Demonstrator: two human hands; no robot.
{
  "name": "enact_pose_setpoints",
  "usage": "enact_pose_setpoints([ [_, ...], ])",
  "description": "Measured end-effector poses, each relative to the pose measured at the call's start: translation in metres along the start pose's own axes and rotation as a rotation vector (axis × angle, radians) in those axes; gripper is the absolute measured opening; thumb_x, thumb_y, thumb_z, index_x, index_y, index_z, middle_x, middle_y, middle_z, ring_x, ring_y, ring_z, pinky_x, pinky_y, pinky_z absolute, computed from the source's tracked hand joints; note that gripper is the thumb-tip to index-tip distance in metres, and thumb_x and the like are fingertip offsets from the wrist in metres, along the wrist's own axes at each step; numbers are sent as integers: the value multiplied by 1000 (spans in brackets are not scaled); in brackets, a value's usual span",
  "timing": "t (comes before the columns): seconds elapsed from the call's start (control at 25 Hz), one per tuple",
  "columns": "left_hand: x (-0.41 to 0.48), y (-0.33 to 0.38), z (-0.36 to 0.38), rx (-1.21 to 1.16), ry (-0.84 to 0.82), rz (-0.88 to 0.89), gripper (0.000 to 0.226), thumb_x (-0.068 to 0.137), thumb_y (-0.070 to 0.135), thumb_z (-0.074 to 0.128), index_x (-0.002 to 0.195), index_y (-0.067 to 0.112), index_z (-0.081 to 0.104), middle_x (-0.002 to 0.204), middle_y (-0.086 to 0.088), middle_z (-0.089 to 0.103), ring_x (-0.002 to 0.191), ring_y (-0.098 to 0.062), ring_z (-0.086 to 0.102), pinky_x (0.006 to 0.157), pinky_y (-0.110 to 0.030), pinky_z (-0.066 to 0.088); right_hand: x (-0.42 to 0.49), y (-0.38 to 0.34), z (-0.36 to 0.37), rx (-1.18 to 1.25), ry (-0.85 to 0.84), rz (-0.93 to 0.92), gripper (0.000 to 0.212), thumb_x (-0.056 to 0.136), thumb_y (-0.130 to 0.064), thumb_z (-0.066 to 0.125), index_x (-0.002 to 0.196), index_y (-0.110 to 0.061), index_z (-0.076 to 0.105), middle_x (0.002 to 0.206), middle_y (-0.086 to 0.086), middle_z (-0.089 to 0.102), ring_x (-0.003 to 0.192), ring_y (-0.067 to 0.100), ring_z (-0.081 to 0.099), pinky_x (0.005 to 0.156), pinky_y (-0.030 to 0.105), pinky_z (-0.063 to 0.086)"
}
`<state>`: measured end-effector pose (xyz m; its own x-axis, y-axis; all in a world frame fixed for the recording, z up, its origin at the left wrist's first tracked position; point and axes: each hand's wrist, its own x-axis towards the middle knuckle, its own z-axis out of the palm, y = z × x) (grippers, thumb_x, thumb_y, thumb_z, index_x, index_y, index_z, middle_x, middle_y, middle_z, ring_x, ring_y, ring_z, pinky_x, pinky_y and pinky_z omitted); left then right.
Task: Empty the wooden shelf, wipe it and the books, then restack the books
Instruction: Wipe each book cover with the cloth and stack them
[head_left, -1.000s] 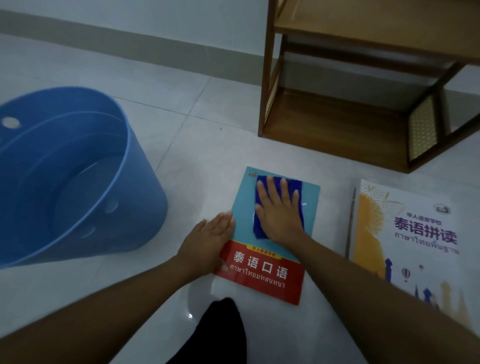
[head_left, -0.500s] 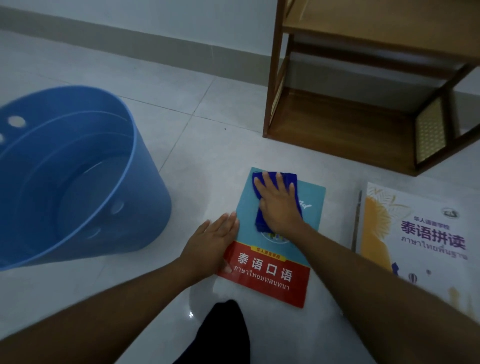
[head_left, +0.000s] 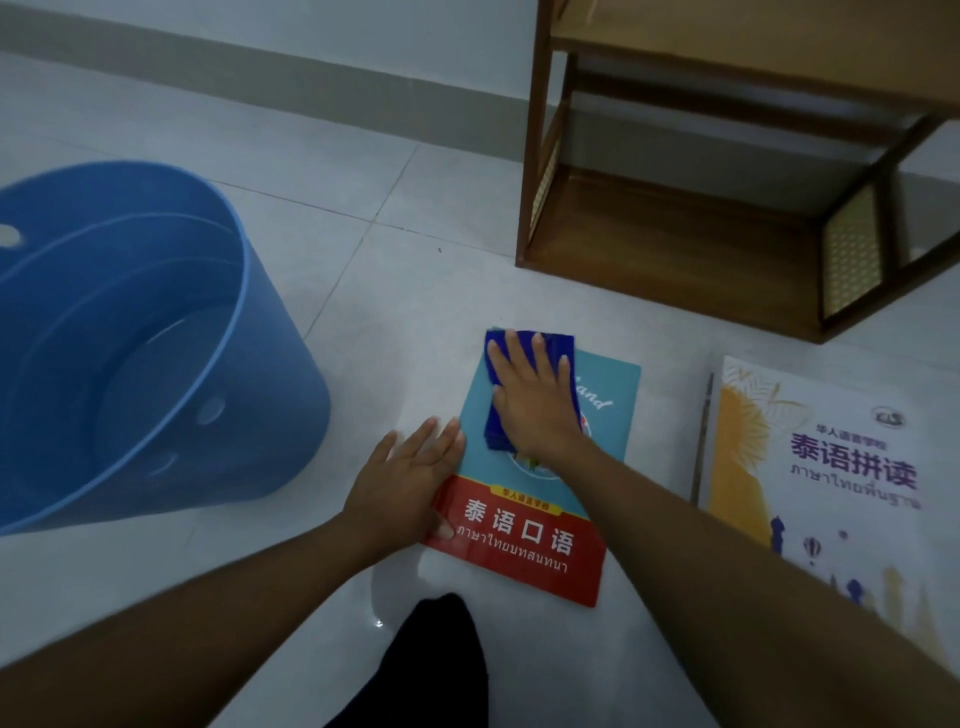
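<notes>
A teal and red book (head_left: 613, 395) lies flat on the tiled floor. My right hand (head_left: 535, 395) presses a folded dark blue cloth (head_left: 496, 421) onto its upper left corner with straight fingers. My left hand (head_left: 410, 478) lies flat along the book's left edge, thumb on the red band. A white and yellow book (head_left: 831, 457) lies on the floor to the right. The wooden shelf (head_left: 675, 260) stands behind the books, and the shelves in view hold nothing.
A large blue plastic tub (head_left: 249, 332) with water in it stands on the floor at the left. A dark clothed knee or foot (head_left: 436, 660) shows at the bottom centre. The wall and skirting run along the back.
My right hand has slid the blue cloth up and to the left, from the middle of the teal cover to its top left corner. My left hand has stayed on the book's edge.
</notes>
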<state>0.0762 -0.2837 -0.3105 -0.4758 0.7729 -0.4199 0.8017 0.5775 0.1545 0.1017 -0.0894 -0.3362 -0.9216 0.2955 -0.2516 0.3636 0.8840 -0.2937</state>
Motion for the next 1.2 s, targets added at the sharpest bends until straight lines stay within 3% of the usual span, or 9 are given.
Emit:
enact_pose_setpoints([
  [0.2, -1, -1, 1, -16, -20, -11, 102, 82, 61, 56, 151, 22, -8, 160, 1, -11, 148, -20, -9, 118, -44, 0, -54, 53, 2, -134, 0, -323, 57, 96, -41, 10, 153, -31, 8, 161, -7, 3, 148, 18, -2, 117, 42, -3],
  [0.4, 0, 2, -2, 7, -36, -14, 102, 83, 62, 54, 151, 21, -11, 160, 1, -13, 148, -20, -10, 118, -44, -1, -41, 70, -8, -1, 19, 84, 55, 103, -36, 24, 153, -29, 4, 162, -4, -3, 148, 22, -7, 117, 44, -4],
  [0.48, -1, 3, -3, 26, -36, -17, 103, 82, 61, 56, 151, 21, -9, 160, 1, -12, 148, -20, -10, 118, -45, -1, -52, 48, 2, 15, 38, 106, 57, 102, -36, 26, 153, -26, 2, 162, 0, -6, 148, 26, -9, 117, 48, -4],
  [0.6, -1, 4, -6, 19, -42, -28, 104, 81, 58, 61, 152, 21, -5, 161, 1, -11, 148, -21, -9, 118, -45, 2, -110, 25, 30, -131, 63, -180, 59, 98, -42, 23, 153, -22, 17, 160, 4, 13, 147, 32, 12, 115, 55, 18],
  [0.8, 0, 5, -7, 17, -51, -8, 104, 81, 51, 64, 152, 19, -5, 161, -1, -11, 148, -19, -10, 118, -42, 3, -134, 57, 33, -258, -2, -607, 57, 99, -44, 26, 153, -28, 14, 159, -4, 16, 146, 23, 13, 118, 47, 12],
  [0.92, 0, 4, -6, -21, -54, -3, 103, 82, 52, 63, 152, 19, -4, 161, -2, -9, 148, -19, -9, 118, -40, 3, -109, 48, 24, -105, -8, -214, 57, 99, -44, 18, 151, -31, -1, 157, -8, -6, 144, 19, -9, 119, 51, 10],
  [1.0, -1, 4, -5, -8, -35, -1, 103, 81, 54, 63, 152, 19, -3, 161, -2, -8, 148, -20, -7, 118, -41, 3, -113, 22, 32, -50, 53, -58, 60, 98, -39, 28, 153, -26, 7, 160, -2, 2, 145, 25, -4, 117, 54, 16],
  [1.08, 0, 3, -5, 15, -22, 9, 102, 82, 53, 63, 152, 19, -3, 161, -2, -7, 148, -20, -7, 118, -41, 4, -128, 8, 43, -122, 72, -237, 57, 95, -37, 32, 150, -22, 29, 157, 2, 26, 145, 29, 17, 114, 52, 25],
  [1.2, 2, -7, -7, 14, -87, 64, 108, 80, 54, 64, 151, 17, -9, 159, -1, -16, 146, -17, -16, 118, -39, 3, -136, 22, 43, -250, 37, -488, 56, 92, -35, 30, 147, -26, 34, 154, -3, 33, 143, 23, 26, 115, 41, 7],
])
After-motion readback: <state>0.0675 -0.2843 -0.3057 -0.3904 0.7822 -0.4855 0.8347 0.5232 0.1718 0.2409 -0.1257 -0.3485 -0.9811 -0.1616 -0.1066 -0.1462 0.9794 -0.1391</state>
